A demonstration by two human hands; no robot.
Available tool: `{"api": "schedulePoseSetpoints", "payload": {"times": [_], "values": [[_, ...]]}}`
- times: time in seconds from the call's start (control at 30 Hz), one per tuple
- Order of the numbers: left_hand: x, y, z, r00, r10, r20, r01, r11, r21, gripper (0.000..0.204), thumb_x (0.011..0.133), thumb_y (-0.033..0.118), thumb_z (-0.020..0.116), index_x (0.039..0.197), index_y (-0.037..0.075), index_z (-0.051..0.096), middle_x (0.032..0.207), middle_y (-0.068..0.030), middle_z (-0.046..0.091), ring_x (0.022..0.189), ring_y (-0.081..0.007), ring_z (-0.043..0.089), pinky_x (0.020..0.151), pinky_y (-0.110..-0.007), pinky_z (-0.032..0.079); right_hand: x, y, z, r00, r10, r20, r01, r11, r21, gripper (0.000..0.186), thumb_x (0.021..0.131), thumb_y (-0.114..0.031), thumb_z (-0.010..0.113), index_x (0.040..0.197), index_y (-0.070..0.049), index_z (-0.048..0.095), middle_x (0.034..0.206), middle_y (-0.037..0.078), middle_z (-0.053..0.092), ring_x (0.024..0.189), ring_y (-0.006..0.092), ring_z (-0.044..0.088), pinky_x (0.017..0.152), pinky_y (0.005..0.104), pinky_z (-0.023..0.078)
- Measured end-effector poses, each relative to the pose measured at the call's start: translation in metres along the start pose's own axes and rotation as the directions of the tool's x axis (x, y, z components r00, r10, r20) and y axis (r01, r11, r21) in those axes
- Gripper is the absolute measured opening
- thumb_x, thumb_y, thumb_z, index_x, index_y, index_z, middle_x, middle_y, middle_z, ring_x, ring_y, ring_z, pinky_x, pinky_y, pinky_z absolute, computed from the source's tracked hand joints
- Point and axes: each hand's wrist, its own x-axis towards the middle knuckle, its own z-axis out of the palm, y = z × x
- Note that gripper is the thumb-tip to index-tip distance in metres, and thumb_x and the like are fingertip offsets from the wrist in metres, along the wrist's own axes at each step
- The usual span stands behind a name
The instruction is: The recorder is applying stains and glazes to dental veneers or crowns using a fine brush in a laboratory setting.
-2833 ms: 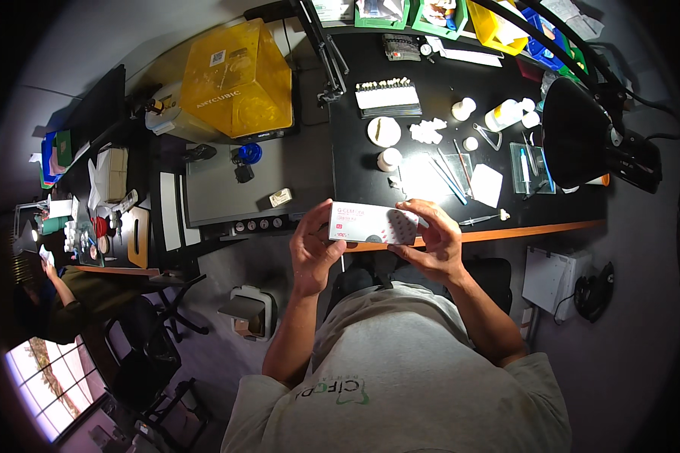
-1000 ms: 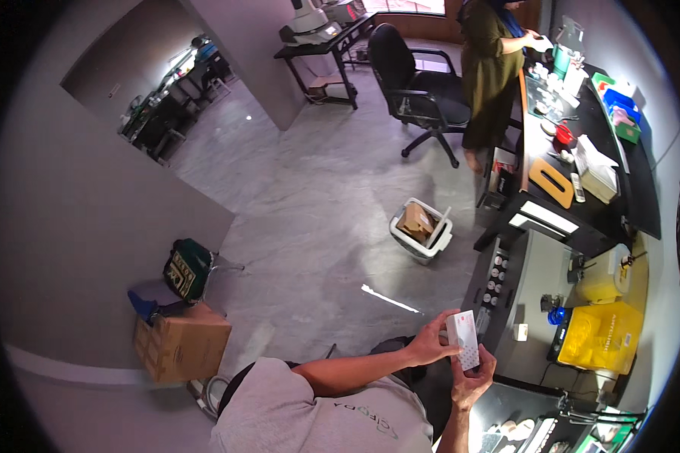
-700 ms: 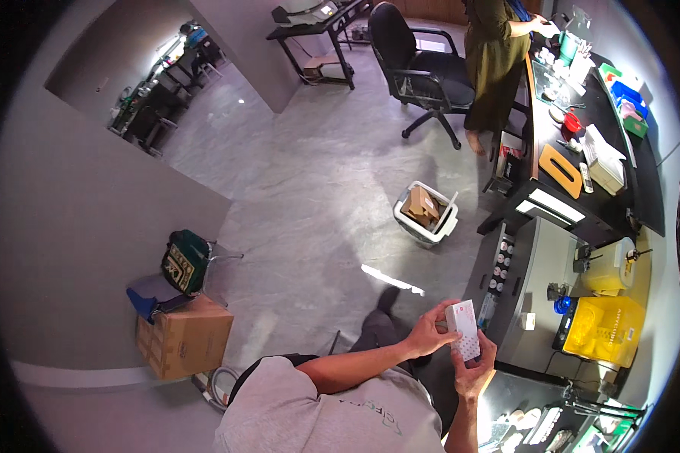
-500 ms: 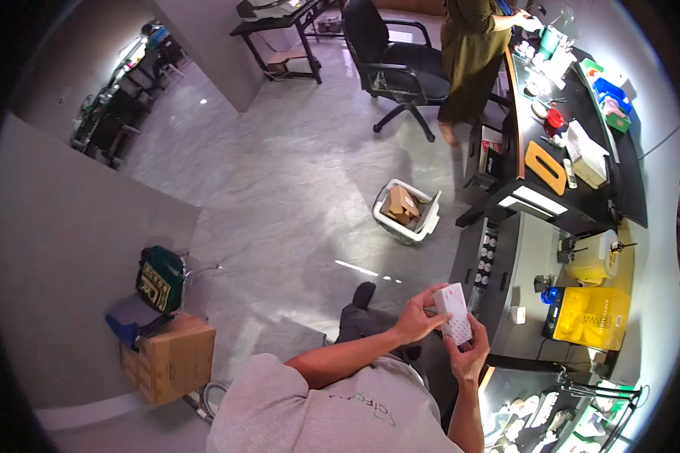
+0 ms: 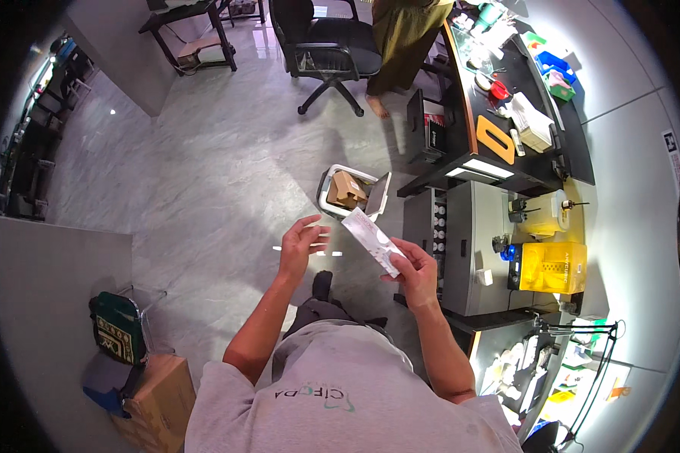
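My right hand (image 5: 418, 273) is closed on the near end of a long white carton (image 5: 372, 243), thumb on top and fingers beneath. The carton lies ahead and to the left of that grip, its long axis slanting from my near right to my far left. My left hand (image 5: 300, 245) is just beside its free end but apart from it; the fingers there are loosely spread and half curled, holding nothing, with that forearm angled inward and my right elbow bent wide. Just past the carton's free end, a white bin (image 5: 326, 192) stands lid open on the floor, brown cardboard (image 5: 346, 189) inside. Right of it is a grey cabinet (image 5: 472, 241). Farther off are an office chair (image 5: 341, 49) and a dark worktop (image 5: 476, 104).
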Motion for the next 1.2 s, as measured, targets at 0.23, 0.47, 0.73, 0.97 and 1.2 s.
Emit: {"api": "schedulePoseSetpoints", "payload": {"times": [0.23, 0.47, 0.73, 0.97, 1.2], "values": [[0.005, -0.013, -0.015, 1.000, -0.003, 0.020, 0.004, 0.999, -0.042, 0.032, 0.099, 0.020, 0.059, 0.126, 0.004, 0.063, 0.110, -0.0117, 0.072, 0.096, -0.0181, 0.069, 0.086, -0.033, 0.053, 0.002, -0.007, 0.022, 0.999, 0.042, 0.015, -0.042, 0.999, -0.001, 0.043, 0.096, -0.024, 0.065, 0.125, 0.007, 0.063, 0.106, 0.017, 0.072, 0.087, 0.0213, 0.075, 0.059, 0.0294, 0.065], [0.002, -0.016, 0.001, 0.990, -0.016, 0.137, 0.030, 0.995, -0.098, 0.029, 0.101, 0.020, 0.061, 0.123, 0.001, 0.064, 0.107, -0.0089, 0.073, 0.093, -0.0152, 0.068, 0.084, -0.030, 0.052, 0.000, -0.015, 0.027, 0.988, 0.148, 0.050, -0.155, 0.968, 0.197, 0.055, 0.100, -0.038, 0.058, 0.124, 0.011, 0.060, 0.104, 0.021, 0.073, 0.085, 0.0272, 0.076, 0.053, 0.0269, 0.065], [0.015, -0.006, 0.008, 0.977, 0.005, 0.211, 0.017, 0.994, -0.103, 0.030, 0.101, 0.021, 0.062, 0.122, 0.000, 0.064, 0.107, -0.0091, 0.073, 0.094, -0.0153, 0.068, 0.086, -0.031, 0.052, 0.006, -0.023, 0.023, 0.971, 0.224, 0.078, -0.236, 0.872, 0.430, 0.055, 0.102, -0.041, 0.055, 0.127, 0.008, 0.058, 0.104, 0.020, 0.073, 0.080, 0.0260, 0.077, 0.051, 0.0252, 0.063], [0.022, -0.032, 0.000, 0.962, 0.136, 0.235, -0.093, 0.978, -0.185, 0.031, 0.097, 0.023, 0.067, 0.117, 0.000, 0.064, 0.101, -0.0090, 0.071, 0.090, -0.0175, 0.066, 0.082, -0.032, 0.052, -0.010, -0.017, 0.020, 0.987, 0.161, -0.014, -0.151, 0.948, 0.280, 0.056, 0.101, -0.043, 0.057, 0.133, 0.003, 0.055, 0.118, 0.019, 0.069, 0.091, 0.0285, 0.075, 0.053, 0.0253, 0.063], [-0.022, -0.017, -0.014, 0.972, -0.001, 0.233, 0.031, 0.991, -0.127, 0.044, 0.100, 0.032, 0.064, 0.134, 0.004, 0.059, 0.112, -0.0081, 0.070, 0.102, -0.0169, 0.065, 0.092, -0.034, 0.050, -0.008, 0.017, 0.038, 0.991, -0.109, -0.075, 0.105, 0.993, -0.057, 0.041, 0.094, -0.018, 0.072, 0.126, 0.006, 0.060, 0.106, 0.011, 0.069, 0.089, 0.0189, 0.072, 0.064, 0.0288, 0.063]]}}
